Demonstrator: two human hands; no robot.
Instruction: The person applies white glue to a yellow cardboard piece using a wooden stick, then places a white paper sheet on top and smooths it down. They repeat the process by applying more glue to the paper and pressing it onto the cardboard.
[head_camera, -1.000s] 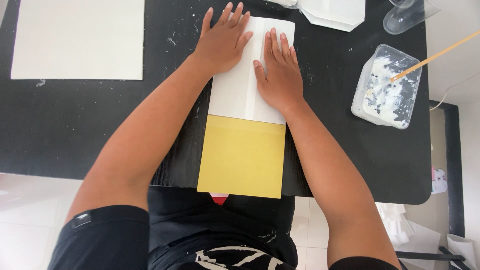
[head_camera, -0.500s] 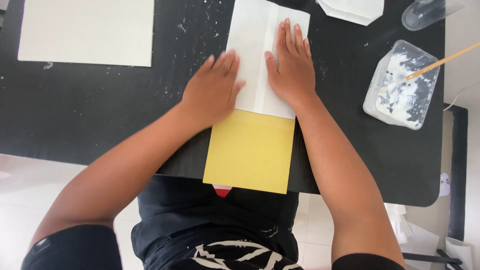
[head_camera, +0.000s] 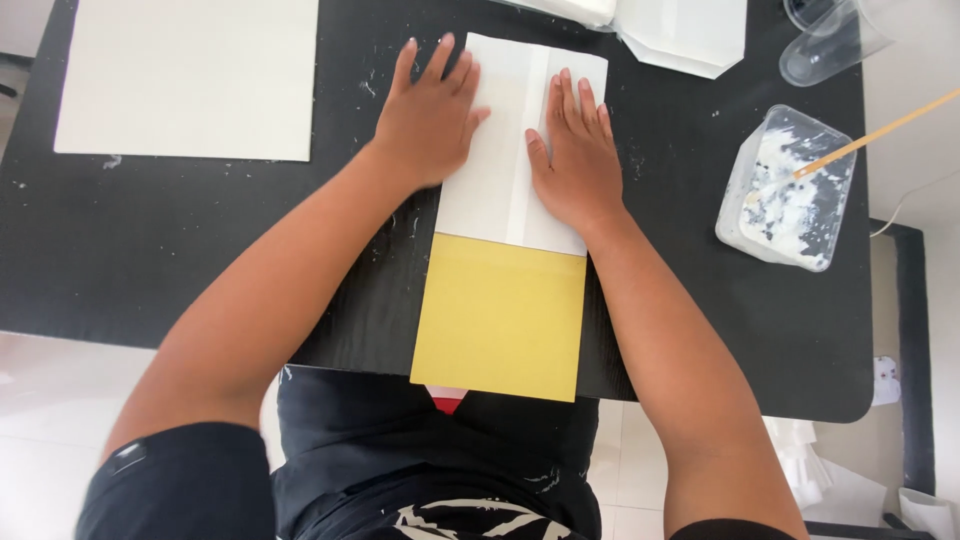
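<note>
Folded white paper (head_camera: 500, 190) lies mid-worktop, its yellow end (head_camera: 500, 315) toward 6 o'clock. Left hand (head_camera: 428, 115) has slid from the paper's lower edge up to 11 o'clock; right hand (head_camera: 578, 160) stays flat. Both palms open, pressing the fold.

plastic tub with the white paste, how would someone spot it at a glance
On the black table, look to its right side, past the right hand. The clear plastic tub sits there smeared with white paste, below an empty clear cup. Only it has a thin wooden stick leaning out.
</note>
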